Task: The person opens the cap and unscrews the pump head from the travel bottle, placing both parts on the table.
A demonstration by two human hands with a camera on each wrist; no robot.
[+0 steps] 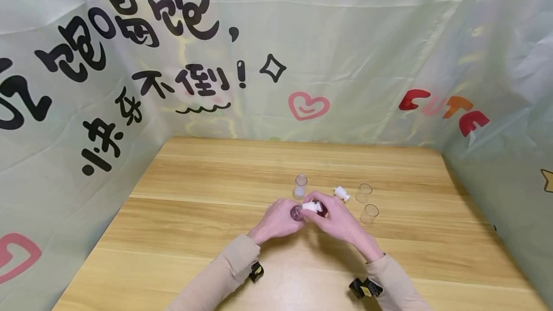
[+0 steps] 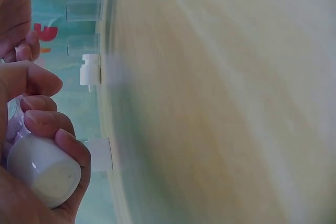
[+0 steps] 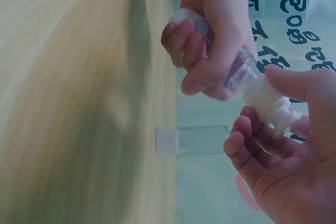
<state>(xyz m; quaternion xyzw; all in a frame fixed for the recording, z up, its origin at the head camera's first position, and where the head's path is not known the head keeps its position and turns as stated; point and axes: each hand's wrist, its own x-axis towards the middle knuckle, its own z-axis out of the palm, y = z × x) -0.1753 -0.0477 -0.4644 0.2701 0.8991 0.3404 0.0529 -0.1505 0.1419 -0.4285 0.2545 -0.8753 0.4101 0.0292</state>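
My left hand [image 1: 278, 217] grips a small bottle with a clear, purple-tinted body [image 3: 243, 72] and a white base [image 2: 44, 171]. In the right wrist view the bottle lies tilted in the curled fingers. Between thumb and fingers, my right hand [image 3: 299, 161] pinches a white pump top [image 3: 268, 100] against the bottle's clear end. Whether the two are joined I cannot tell. A dark purple patch shows beside the right fingers in the head view, its kind unclear. Just beyond the hands stands a second clear bottle [image 1: 300, 187] with a white base.
Another white pump top [image 1: 342, 194] rests on the wooden table [image 1: 194, 234] beyond the right hand. Two clear cylindrical caps [image 1: 364, 193] stand to its right. Printed cloth walls [image 1: 367, 61] enclose the table's back and sides.
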